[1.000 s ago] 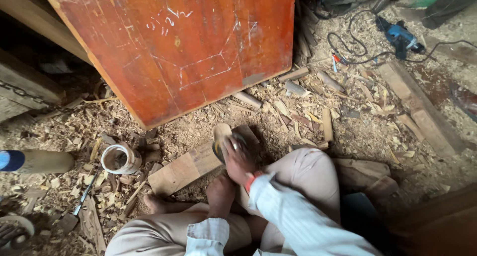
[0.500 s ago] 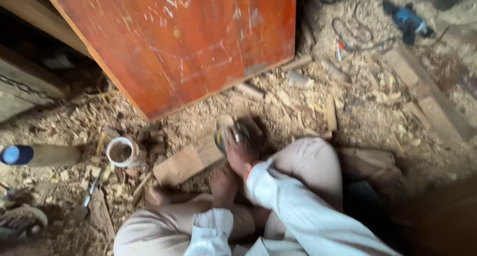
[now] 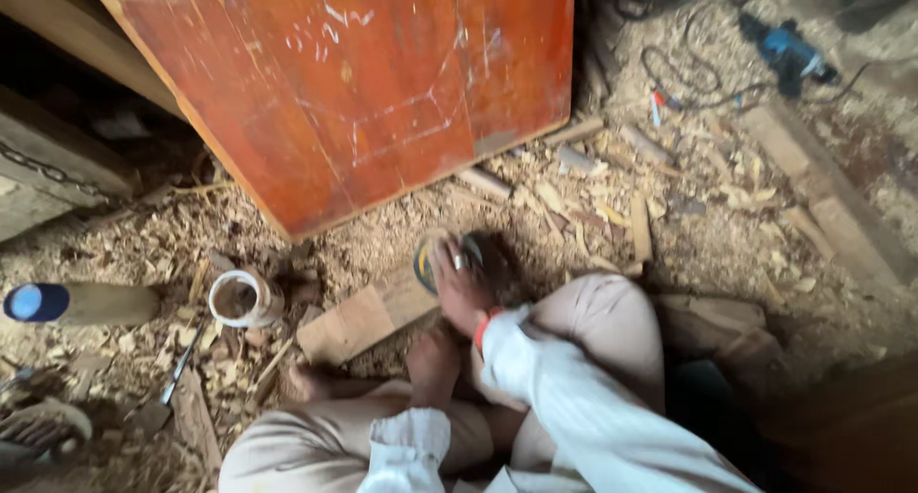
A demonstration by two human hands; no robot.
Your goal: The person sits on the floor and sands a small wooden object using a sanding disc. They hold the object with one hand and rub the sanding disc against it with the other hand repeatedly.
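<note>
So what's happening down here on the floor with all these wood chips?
A person sits on a floor covered in wood shavings. Their right hand presses on a small dark, yellow-edged object, too blurred to identify, resting on a short wooden plank. The left hand rests low by the knees; what it holds cannot be told. A large red-brown board marked with chalk lines leans just ahead. A small round container stands to the left, and a blue power tool lies farther off.

Red-brown wooden panel [image 3: 354, 91] upper centre; blue power drill [image 3: 789, 51] upper right; white cup [image 3: 241, 299] lower left; wood shavings [image 3: 612, 216] across floor.
</note>
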